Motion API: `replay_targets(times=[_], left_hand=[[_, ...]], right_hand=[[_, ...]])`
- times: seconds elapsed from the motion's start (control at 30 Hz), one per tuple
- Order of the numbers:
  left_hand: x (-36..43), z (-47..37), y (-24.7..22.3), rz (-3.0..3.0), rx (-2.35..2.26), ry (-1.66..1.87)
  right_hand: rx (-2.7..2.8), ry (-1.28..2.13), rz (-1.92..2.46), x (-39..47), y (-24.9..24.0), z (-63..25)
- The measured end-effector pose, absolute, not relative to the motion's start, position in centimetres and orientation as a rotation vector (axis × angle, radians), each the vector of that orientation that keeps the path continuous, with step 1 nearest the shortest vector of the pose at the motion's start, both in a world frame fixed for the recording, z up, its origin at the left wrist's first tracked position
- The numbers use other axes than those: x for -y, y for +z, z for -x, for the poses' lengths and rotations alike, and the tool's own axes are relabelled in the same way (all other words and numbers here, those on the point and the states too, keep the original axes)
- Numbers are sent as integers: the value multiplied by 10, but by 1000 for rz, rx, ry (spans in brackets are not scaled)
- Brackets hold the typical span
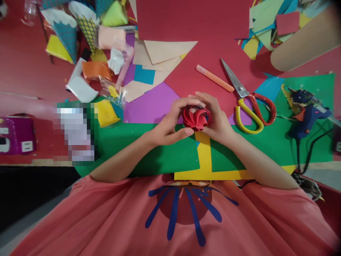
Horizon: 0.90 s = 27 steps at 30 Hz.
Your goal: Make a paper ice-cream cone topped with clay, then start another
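Note:
Both my hands are curled round a red paper flower [195, 118] with folded, swirling petals, held above the coloured sheets. My left hand [174, 119] grips it from the left, its thumb along the lower edge and its fingers over the top. From the right, my right hand [216, 115] closes on it, fingertips meeting the other hand's at the far side. Beneath the flower, its underside and what it rests on are hidden. Scissors [243, 94] with one red and one yellow handle lie right of my hands. An orange marker [215, 78] is beside their blades.
A blue glue gun [306, 119] with a cord lies at the right on green paper [160, 153]. Bags of coloured clay [97, 71] and paper cones [62, 33] crowd the upper left. A cardboard tube [306, 41] and paper scraps [266, 25] occupy the upper right.

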<state>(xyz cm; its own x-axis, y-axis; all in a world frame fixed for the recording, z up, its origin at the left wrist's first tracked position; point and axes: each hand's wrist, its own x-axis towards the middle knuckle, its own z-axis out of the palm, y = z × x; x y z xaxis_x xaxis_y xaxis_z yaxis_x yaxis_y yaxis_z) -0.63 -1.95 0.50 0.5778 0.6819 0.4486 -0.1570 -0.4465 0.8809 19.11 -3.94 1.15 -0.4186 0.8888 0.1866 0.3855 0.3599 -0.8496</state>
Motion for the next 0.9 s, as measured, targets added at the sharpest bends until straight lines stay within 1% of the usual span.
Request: replay_targets(times=[0.13,0.27,0.4,0.5,0.67,0.73,0.9], left_hand=[[18,7,4,-1869,-479,1051],[13,10,0,-1820,-635,1175],[14,10,7,-1821,-771,1113],[15,9,18,-1852,-882,1033],[14,8,21,-1871,-872,974],[14,8,18,-1796,-855,999],[13,10,15,-1715,-873,1199]], right_hand=[[1955,926,1014,38,11,-194],[1932,926,1063,38,16,-193],[1823,1145,1157,41,18,-188],[1689,1342,1125,44,14,-181],[1488,1596,1077,48,5,-174],[1452,1641,1070,47,4,-174],[1440,1735,1017,46,8,-177]])
